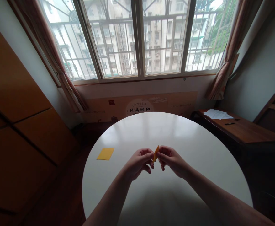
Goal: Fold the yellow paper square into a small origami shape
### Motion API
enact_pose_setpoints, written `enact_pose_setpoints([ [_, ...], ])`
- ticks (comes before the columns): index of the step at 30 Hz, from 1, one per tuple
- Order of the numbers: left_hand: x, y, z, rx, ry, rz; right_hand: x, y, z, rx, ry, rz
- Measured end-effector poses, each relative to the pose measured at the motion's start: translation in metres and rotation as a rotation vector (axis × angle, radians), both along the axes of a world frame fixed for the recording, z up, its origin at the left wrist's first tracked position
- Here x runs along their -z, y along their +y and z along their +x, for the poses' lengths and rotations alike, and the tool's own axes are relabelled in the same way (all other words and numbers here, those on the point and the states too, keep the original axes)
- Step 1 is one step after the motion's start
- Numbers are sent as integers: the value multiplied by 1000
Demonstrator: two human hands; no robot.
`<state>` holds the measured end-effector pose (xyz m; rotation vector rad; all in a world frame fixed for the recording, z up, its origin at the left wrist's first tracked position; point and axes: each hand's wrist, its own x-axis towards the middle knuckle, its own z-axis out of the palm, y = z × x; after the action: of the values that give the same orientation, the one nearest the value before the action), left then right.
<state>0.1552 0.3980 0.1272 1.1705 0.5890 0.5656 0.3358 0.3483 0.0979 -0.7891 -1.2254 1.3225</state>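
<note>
Between my two hands, above the middle of the white table (165, 191), is a small folded piece of orange-yellow paper (156, 153). My left hand (140, 161) pinches its left side with thumb and forefinger, the other fingers curled loosely below. From the right, my right hand (171, 158) grips the same paper between thumb and fingers. The folded paper stands up as a narrow pointed shape, and part of it is hidden by my fingertips. A flat yellow square of paper (105, 153) lies on the table to the left, apart from both hands.
A low wooden bench (250, 127) stands at the right beyond the table, with white paper sheets (218, 114) and a small dark object (229, 123) on it. Wooden cabinets (19, 150) rise on the left. Ahead are a barred window (139, 40) and curtains (63, 78).
</note>
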Motion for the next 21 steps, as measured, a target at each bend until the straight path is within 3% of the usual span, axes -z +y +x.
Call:
enact_pose_setpoints([
  [7, 0, 1, 0, -46, 45, 30, 5, 2, -1, 2, 11, -125],
  [15, -2, -1, 0, -67, 62, 51, 8, 4, -1, 13, 14, -139],
  [21, -5, -2, 3, -155, 117, 183, 9, 6, 0, 53, 7, -148],
])
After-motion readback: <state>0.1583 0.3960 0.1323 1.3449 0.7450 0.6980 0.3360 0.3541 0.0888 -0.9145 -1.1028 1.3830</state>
